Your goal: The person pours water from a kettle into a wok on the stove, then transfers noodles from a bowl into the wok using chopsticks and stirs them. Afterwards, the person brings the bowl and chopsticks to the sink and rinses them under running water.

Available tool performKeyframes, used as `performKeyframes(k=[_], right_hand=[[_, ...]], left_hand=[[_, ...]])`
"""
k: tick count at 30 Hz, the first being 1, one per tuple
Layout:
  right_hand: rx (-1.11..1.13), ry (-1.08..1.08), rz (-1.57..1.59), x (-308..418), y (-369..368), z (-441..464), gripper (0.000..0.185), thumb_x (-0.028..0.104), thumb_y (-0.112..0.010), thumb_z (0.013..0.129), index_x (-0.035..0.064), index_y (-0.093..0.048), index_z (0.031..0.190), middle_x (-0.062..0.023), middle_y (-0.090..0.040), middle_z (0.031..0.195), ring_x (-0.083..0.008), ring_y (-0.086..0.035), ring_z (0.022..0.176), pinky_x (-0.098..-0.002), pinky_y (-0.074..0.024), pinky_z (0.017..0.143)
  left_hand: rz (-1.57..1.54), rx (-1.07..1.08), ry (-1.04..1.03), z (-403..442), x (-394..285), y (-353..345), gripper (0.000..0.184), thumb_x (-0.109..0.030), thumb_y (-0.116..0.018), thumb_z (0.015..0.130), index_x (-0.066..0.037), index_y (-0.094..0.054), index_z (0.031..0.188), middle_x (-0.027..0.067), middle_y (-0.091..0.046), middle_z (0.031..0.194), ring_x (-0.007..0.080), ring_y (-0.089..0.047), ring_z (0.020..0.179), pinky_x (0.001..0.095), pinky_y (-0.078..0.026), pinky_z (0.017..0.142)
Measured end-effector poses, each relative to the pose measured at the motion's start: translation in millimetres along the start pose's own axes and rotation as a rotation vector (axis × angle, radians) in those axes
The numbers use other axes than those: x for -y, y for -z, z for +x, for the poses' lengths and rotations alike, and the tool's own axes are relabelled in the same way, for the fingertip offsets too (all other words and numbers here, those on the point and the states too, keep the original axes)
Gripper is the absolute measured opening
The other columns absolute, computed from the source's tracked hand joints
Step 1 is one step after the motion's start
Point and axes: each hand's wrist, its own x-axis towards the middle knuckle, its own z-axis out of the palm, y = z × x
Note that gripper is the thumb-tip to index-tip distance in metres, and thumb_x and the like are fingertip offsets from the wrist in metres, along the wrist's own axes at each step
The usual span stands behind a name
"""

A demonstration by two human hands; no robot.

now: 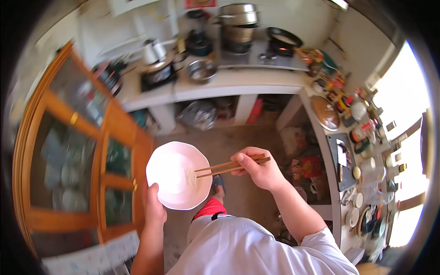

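Note:
My left hand (156, 206) grips a white bowl (167, 165) by its near left edge, the thumb on the rim and the other fingers hidden beneath. A small heap of pale, thin strands, perhaps noodles (193, 179), lies at the right side inside the bowl. In my right hand (256, 168) is a pair of wooden chopsticks (224, 167), the fingers closed around their thick ends. Their tips reach over the bowl's right rim, close to the strands; whether they touch them I cannot tell.
Ahead runs a counter (220, 81) with a metal basin (202, 70), a stacked steamer (239, 16) and a black pan (284, 39) on a gas stove (261, 58). A wooden glass-door cabinet (98, 158) stands left. Jars, a lid and a knife on a dark board (339, 158) crowd the right counter.

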Motion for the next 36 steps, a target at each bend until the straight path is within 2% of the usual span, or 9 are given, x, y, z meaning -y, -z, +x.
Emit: performKeyframes(k=[5, 7, 9, 11, 15, 16, 20, 26, 36], right_hand=[[-0.284, 0.182, -0.122, 75.3, 126.0, 85.1, 0.030, 0.025, -0.062, 0.104, -0.0037, -0.068, 0.104, -0.0069, -0.071, 0.091, -0.0155, -0.072, 0.077, -0.0279, -0.0591, 0.073], [-0.390, 0.227, -0.176, 111.3, 175.6, 114.3, 0.029, 0.025, -0.062, 0.103, -0.0038, -0.068, 0.104, -0.0069, -0.071, 0.091, -0.0156, -0.071, 0.077, -0.0275, -0.0594, 0.071], [-0.443, 0.207, -0.221, 143.2, 228.7, 149.5, 0.030, 0.024, -0.061, 0.104, -0.0044, -0.069, 0.104, -0.0073, -0.071, 0.092, -0.0155, -0.071, 0.077, -0.0278, -0.0602, 0.071], [-0.530, 0.173, -0.258, 171.9, 274.2, 183.6, 0.031, 0.026, -0.061, 0.103, -0.0040, -0.070, 0.104, -0.0076, -0.071, 0.093, -0.0151, -0.071, 0.077, -0.0278, -0.0603, 0.072], [-0.628, 0.195, -0.279, 205.0, 376.4, 269.8, 0.032, 0.028, -0.062, 0.102, -0.0031, -0.071, 0.103, -0.0064, -0.073, 0.093, -0.0130, -0.070, 0.073, -0.0282, -0.0599, 0.071], [-0.608, 0.203, -0.287, 210.0, 404.1, 292.8, 0.034, 0.029, -0.064, 0.100, -0.0042, -0.071, 0.102, -0.0065, -0.072, 0.088, -0.0124, -0.069, 0.072, -0.0275, -0.0592, 0.070], [-0.511, 0.213, -0.325, 229.7, 498.0, 385.4, 0.032, 0.027, -0.068, 0.096, -0.0051, -0.072, 0.097, -0.0061, -0.071, 0.080, -0.0116, -0.068, 0.067, -0.0258, -0.0582, 0.067], [-0.233, 0.101, -0.564, 245.1, 642.4, 532.7, 0.027, 0.024, -0.070, 0.096, -0.0025, -0.072, 0.090, -0.0041, -0.070, 0.073, -0.0107, -0.068, 0.064, -0.0264, -0.0557, 0.061], [-0.116, 0.169, -0.728, 264.5, 762.5, 677.6, 0.030, 0.027, -0.071, 0.094, -0.0029, -0.073, 0.088, -0.0079, -0.071, 0.071, -0.0137, -0.069, 0.064, -0.0301, -0.0536, 0.061]], left_hand=[[0.000, 0.294, 0.063, 160.3, -5.2, -173.0, 0.051, -0.018, -0.053, 0.092, 0.003, -0.048, 0.138, 0.0149, -0.059, 0.131, 0.0232, -0.056, 0.120, 0.0378, -0.044, 0.103], [0.009, 0.397, 0.035, 216.8, -7.0, -250.3, 0.048, -0.021, -0.056, 0.094, 0.003, -0.049, 0.135, 0.0135, -0.060, 0.125, 0.0212, -0.059, 0.113, 0.0348, -0.049, 0.095], [0.116, 0.402, 0.080, 266.0, -16.4, -330.9, 0.047, -0.027, -0.054, 0.096, -0.005, -0.050, 0.138, 0.0110, -0.062, 0.125, 0.0223, -0.064, 0.111, 0.0371, -0.056, 0.085], [0.134, 0.541, 0.086, 319.5, -18.3, -400.0, 0.044, -0.032, -0.056, 0.095, -0.008, -0.053, 0.132, 0.0090, -0.065, 0.117, 0.0210, -0.067, 0.102, 0.0345, -0.056, 0.076], [0.201, 0.557, 0.089, 394.7, -19.1, -542.4, 0.041, -0.036, -0.055, 0.096, -0.009, -0.054, 0.127, 0.0092, -0.067, 0.113, 0.0225, -0.069, 0.096, 0.0391, -0.056, 0.074], [0.217, 0.555, 0.063, 412.9, -14.0, -573.6, 0.043, -0.037, -0.055, 0.097, -0.008, -0.054, 0.129, 0.0103, -0.067, 0.115, 0.0247, -0.069, 0.098, 0.0443, -0.057, 0.076], [0.145, 0.494, 0.052, 473.8, 15.9, -689.9, 0.045, -0.039, -0.053, 0.098, -0.008, -0.053, 0.131, 0.0127, -0.067, 0.120, 0.0275, -0.069, 0.103, 0.0490, -0.058, 0.082], [0.077, 0.416, 0.088, 557.7, 44.2, -831.3, 0.047, -0.038, -0.051, 0.100, -0.005, -0.051, 0.134, 0.0144, -0.065, 0.123, 0.0292, -0.068, 0.106, 0.0488, -0.057, 0.081], [0.109, 0.225, 0.066, 622.5, 49.8, -944.9, 0.060, -0.038, -0.057, 0.099, 0.002, -0.040, 0.141, 0.0195, -0.057, 0.133, 0.0328, -0.063, 0.117, 0.0542, -0.055, 0.090]])
